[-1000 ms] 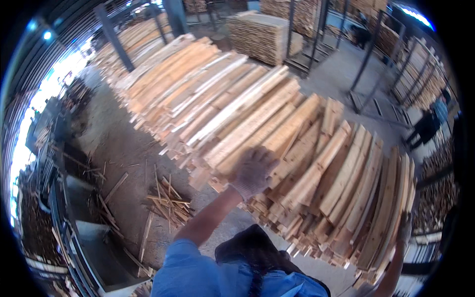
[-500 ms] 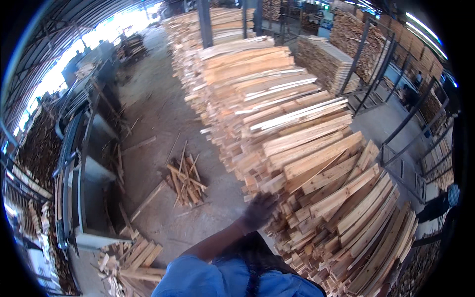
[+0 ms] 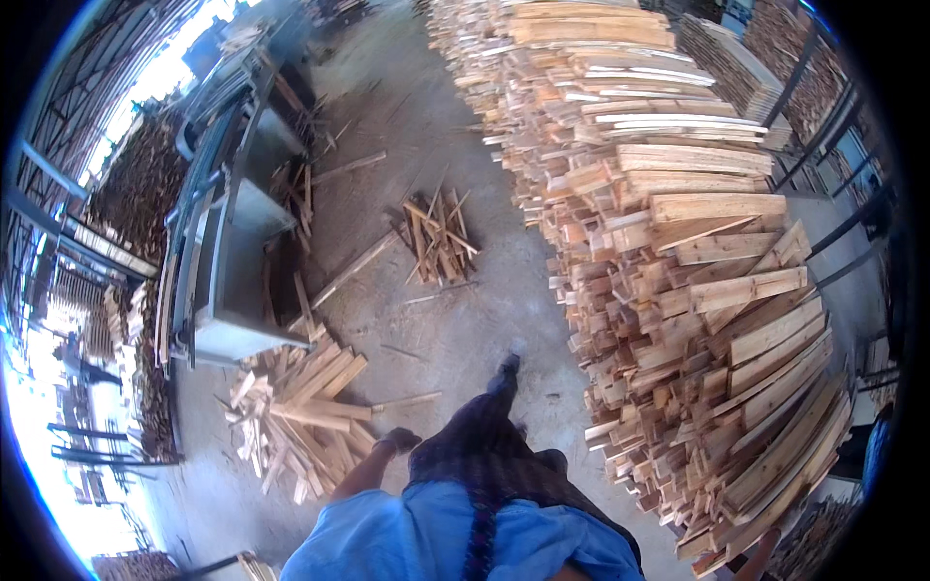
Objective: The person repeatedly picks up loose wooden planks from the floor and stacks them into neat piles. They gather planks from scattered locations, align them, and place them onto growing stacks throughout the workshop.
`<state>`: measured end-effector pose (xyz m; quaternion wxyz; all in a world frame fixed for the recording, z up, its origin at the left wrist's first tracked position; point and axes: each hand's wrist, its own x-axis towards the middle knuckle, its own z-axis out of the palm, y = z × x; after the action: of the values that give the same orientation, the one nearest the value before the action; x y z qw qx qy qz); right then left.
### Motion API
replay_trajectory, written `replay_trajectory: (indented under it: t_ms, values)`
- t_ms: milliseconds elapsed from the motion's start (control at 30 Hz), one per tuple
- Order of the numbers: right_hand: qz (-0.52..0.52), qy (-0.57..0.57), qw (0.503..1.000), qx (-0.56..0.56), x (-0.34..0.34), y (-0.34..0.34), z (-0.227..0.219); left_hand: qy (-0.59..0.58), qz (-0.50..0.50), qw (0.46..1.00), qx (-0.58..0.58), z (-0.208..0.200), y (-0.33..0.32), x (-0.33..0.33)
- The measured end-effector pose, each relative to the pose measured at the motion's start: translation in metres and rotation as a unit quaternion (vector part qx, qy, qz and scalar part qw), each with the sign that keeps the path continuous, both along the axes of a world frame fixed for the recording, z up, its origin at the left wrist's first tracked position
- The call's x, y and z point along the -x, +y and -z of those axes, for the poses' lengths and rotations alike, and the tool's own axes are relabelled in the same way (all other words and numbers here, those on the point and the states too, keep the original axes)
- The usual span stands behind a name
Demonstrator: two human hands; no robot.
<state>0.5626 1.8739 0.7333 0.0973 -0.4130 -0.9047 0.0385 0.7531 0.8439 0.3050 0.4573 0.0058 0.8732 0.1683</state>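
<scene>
My left hand (image 3: 400, 442), which looks to be in a dark glove, hangs low beside my dark lower clothing. It is nearest to a loose heap of cut wood pieces (image 3: 315, 412) on the floor at the left; whether it touches them I cannot tell. Its fingers are too small and blurred to show whether they are curled, and nothing is seen in them. My right hand does not show; only a bit of that arm appears at the lower edge. To my right runs a long stack of sawn boards (image 3: 668, 300), their ends uneven toward me.
A small pile of sticks (image 3: 441, 237) lies on the concrete floor ahead. A grey metal machine frame (image 3: 242, 261) stands at the left. One foot (image 3: 509, 364) is stretched forward. A bare forearm (image 3: 759, 557), whose owner is unclear, shows beyond the stack at lower right.
My left hand has left the board stack and dropped to my left side. The view has turned right and down, so the stack sits farther right and my foot now shows.
</scene>
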Motion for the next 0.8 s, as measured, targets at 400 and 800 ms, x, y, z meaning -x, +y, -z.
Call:
replay_trajectory:
  t_ms: [400, 800]
  values:
    - [-0.112, -0.131, 0.977, -0.125, 0.035, -0.141, -0.105, 0.155, -0.329, 0.929, -0.063, -0.037, 0.016, -0.019]
    - [-0.535, -0.151, 0.831, 0.02, 0.048, -0.569, 0.149, 0.078, -0.411, 0.907, -0.05, 0.03, -0.023, -0.161]
